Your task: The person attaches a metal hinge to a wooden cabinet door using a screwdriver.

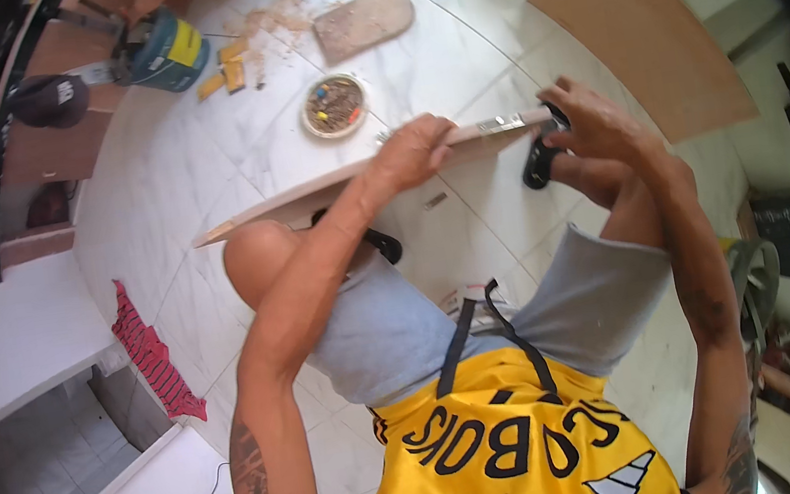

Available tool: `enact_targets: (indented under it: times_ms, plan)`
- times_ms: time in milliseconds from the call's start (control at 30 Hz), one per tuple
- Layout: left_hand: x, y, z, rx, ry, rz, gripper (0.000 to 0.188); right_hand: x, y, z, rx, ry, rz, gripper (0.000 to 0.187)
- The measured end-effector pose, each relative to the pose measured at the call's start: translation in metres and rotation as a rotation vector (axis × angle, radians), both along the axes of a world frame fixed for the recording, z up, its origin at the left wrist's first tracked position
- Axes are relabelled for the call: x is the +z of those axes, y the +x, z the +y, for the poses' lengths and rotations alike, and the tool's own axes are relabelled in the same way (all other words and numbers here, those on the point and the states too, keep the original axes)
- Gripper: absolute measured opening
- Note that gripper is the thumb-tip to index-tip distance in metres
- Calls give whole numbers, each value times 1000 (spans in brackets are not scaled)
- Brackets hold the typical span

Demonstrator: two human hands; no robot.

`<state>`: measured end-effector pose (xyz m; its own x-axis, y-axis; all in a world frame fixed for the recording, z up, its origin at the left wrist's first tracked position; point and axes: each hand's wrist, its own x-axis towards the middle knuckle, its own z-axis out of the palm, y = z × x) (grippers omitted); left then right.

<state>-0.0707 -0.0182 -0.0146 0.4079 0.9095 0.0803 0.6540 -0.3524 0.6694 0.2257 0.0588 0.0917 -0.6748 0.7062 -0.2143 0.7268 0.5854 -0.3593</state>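
Holding the board steady is what matters most here, I'd say: the left hand (414, 148) has its fingers curled down over the top edge of the long pale wooden board (307, 197), which stands on edge across the person's bare knee (260, 256). Pressing it firmly against that knee should keep it from rocking. The right hand (595, 123) is closed around a small dark-handled tool (540, 161) at the board's far end, where a strip of shiny metal (509, 122) lies along the edge; what kind of tool it is I can't tell. Working slowly and keeping the tool square to the edge seems wise.

The board itself is thin, light tan, with a raw lighter edge, and runs from beside the left knee out past both hands, raised above the white marbled floor (202, 163).

Farther off on the floor sit a round dish of small coloured bits (334, 105), a dusty rounded slab (363, 21) and yellow wood offcuts (229, 73).
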Motion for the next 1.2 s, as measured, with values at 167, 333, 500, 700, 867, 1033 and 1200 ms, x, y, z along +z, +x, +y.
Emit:
enact_targets:
  times_ms: [167,333,500,700,867,1033,1200]
  plan:
    - [9,12,7,67,-86,89,30,-4,-13,-11,-7,-95,43,73]
    - [1,16,5,110,-114,146,30,-4,-38,-12,52,-94,-133,76]
    - [0,21,9,129,-125,165,27,-19,-41,-5,84,-21,-118,59]
    - [1,25,8,131,-141,180,25,-26,-43,0,71,-21,-144,43]
    - [-4,28,11,101,-140,164,21,-41,-35,6,68,-1,-171,45]
    - [-10,24,7,124,-122,139,20,-43,-43,5,44,-22,-185,45]
    - [-9,24,9,114,-105,123,20,-44,-44,7,43,-9,-190,45]
